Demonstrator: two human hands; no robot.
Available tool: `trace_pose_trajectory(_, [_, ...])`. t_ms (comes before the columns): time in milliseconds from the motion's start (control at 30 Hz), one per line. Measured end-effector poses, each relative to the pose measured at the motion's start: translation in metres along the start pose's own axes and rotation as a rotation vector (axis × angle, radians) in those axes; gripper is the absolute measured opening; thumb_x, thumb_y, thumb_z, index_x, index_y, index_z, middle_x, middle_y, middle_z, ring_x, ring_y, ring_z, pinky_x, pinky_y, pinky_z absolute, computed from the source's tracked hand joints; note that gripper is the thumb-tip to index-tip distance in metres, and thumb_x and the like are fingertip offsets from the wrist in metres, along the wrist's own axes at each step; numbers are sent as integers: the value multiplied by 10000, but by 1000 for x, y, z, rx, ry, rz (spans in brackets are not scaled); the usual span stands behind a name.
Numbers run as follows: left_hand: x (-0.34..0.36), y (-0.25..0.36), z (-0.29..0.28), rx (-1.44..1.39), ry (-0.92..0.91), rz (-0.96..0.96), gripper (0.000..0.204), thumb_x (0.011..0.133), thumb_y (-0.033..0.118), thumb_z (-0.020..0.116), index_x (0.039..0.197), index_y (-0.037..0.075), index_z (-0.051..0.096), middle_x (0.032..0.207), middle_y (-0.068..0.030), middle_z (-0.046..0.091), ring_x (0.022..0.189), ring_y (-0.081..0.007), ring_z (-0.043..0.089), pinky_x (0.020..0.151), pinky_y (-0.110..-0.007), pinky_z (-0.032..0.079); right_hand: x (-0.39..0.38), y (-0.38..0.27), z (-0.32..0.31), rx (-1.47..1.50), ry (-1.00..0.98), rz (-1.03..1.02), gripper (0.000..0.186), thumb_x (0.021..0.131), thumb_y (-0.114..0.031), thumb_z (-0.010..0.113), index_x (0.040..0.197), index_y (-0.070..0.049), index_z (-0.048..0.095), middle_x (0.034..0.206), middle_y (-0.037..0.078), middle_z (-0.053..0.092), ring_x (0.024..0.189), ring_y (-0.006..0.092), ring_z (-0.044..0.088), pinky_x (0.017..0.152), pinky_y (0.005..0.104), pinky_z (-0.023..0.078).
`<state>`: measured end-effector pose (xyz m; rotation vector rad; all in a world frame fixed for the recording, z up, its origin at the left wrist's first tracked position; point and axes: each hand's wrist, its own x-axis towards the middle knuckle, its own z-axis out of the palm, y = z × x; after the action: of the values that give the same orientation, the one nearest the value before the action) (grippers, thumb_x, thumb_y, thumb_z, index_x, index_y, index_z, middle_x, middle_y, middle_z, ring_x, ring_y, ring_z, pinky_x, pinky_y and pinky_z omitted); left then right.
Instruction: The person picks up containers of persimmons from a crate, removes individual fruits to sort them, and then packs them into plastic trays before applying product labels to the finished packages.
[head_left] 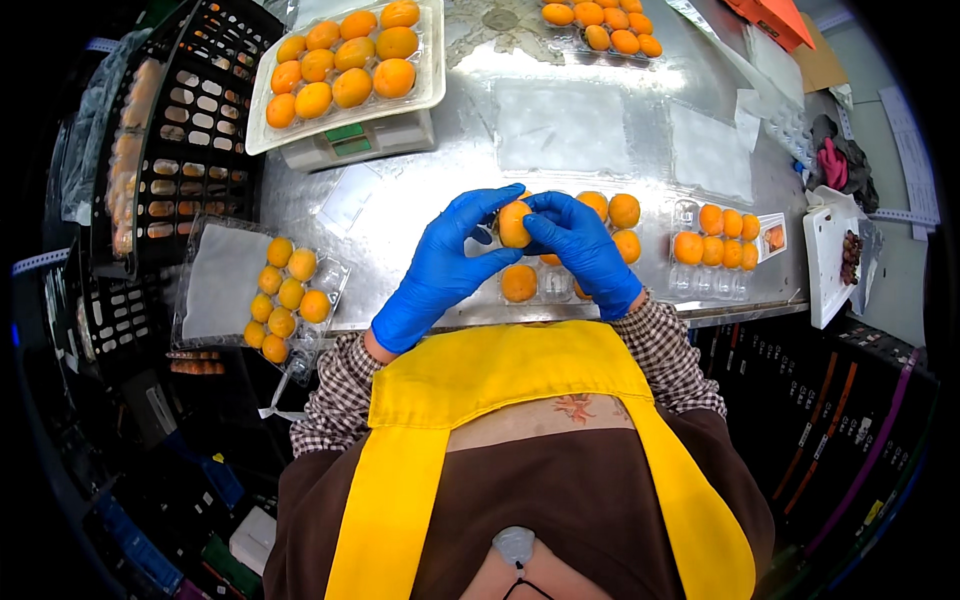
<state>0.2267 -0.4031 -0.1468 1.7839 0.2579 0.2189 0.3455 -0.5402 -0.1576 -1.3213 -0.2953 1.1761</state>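
Note:
Both my hands wear blue gloves and meet over the steel table. Between them is an orange apricot [515,226], held up above a clear plastic tray [556,288]. My left hand [448,250] has its fingers and thumb curved around the fruit's left side. On the other side, the fingertips of my right hand [580,240] press against it. Several apricots sit in the tray underneath, among them one loose-looking apricot [519,283] at its near left and another apricot [624,210] at its far right. My hands hide part of this tray.
A scale [360,142] at the far left bears a white tray [436,92] of apricots. A black crate [190,110] stands beside it. Part-filled clear packs lie left [335,272] and right [685,284]. A white board [822,265] is at the right edge.

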Motion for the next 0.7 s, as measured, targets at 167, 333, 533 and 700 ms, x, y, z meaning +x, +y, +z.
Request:
trace_pose_trajectory(167, [-1, -2, 1, -132, 41, -139, 559, 698, 20, 699, 1215, 64, 489, 1157, -43, 533, 906, -101, 530, 784, -225, 452, -4, -4, -3, 93, -50, 17, 420, 865, -289, 553, 1122, 36, 486, 916, 114, 589, 810, 166, 612, 711, 244, 508])
trace_pose_trajectory(333, [1, 2, 2, -409, 83, -306, 533, 717, 5, 679, 1212, 41, 485, 1150, -68, 539, 875, -93, 541, 781, -216, 462, -5, -5, -7, -16, -57, -10, 357, 872, -232, 545, 1146, -10, 494, 863, 72, 575, 768, 132, 590, 719, 219, 483])
trace_pose_trajectory(533, [1, 0, -2, -529, 69, -449, 466, 757, 49, 650, 1189, 3, 484, 1098, -109, 555, 920, -156, 569, 767, -256, 490, -9, -10, -9, -321, -51, -234, 521, 711, -119, 716, 1178, -85, 488, 1023, 58, 525, 975, 155, 513, 869, 269, 412])
trace_pose_trajectory(700, [1, -1, -4, -673, 18, -460, 454, 791, 113, 627, 1191, -28, 464, 1078, -134, 558, 942, -192, 575, 790, -288, 497, -8, -10, -1, -453, -41, -447, 588, 654, -123, 754, 1177, -97, 488, 1089, 55, 498, 1054, 182, 466, 923, 306, 375])
